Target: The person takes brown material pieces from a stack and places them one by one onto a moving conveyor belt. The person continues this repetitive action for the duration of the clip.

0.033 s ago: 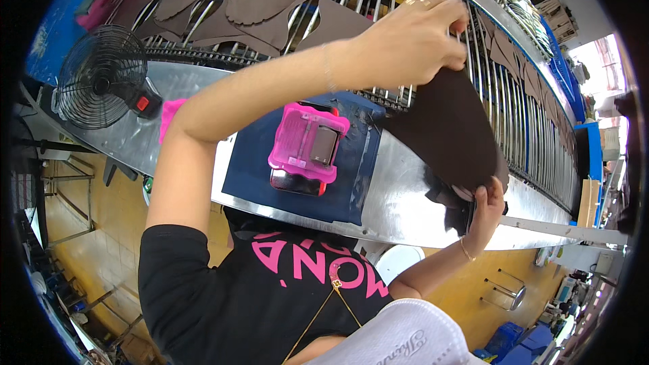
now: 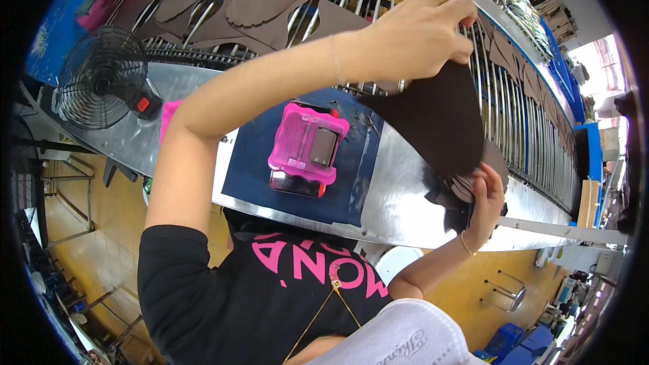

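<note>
While the left hand pinches a large dark brown leather-like cut piece above the shiny metal workbench, the right hand grips a stack of similar pieces at the bench's right end. The lifted piece could slip if that pinch loosens. No containers show; 1 pink plastic device sits mid-bench.

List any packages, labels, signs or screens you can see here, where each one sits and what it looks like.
Pink device: on the dark blue mat, squarish, with a small grey panel that may be a screen.
Cardboard boxes: stacked far back at upper right, brown.
Blue crates: on the floor at lower right.
No clear signs or labels seen.
</note>
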Motion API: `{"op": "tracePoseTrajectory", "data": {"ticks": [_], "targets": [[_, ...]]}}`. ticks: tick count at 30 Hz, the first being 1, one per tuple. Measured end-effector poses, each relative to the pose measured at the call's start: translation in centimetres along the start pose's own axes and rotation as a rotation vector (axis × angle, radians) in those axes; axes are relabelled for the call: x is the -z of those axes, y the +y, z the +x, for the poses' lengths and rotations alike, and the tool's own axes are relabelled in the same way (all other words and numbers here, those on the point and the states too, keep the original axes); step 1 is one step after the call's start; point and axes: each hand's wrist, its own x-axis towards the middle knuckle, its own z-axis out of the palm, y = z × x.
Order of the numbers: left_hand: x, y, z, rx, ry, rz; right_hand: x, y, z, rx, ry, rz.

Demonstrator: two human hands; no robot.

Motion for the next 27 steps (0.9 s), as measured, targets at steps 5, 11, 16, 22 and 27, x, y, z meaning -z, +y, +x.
{"op": "tracePoseTrajectory", "data": {"ticks": [5, 11, 16, 22, 27], "targets": [[-1.2, -2.6, 2.2, -0.105, -0.050, 0.101, -9.4, -2.3, 6.1, 0.019, -0.249, -0.231], [-0.9, -7.4, 2.9, -0.163, -0.008, 0.286, -20.5, 0.5, 13.0, -0.104, -0.268, 0.346], [4.6, -7.1, 1.5, 0.172, 0.044, 0.223, -26.4, 5.7, 18.8, -0.300, -0.307, 0.634], [12.2, -4.7, -9.2, 0.784, 0.014, 0.076, -31.9, 8.0, 22.1, -0.485, -0.300, 0.684], [12.8, -3.3, -15.0, 1.027, 0.160, -0.139, -30.0, 8.4, 21.6, -0.473, -0.167, 0.540]]}}
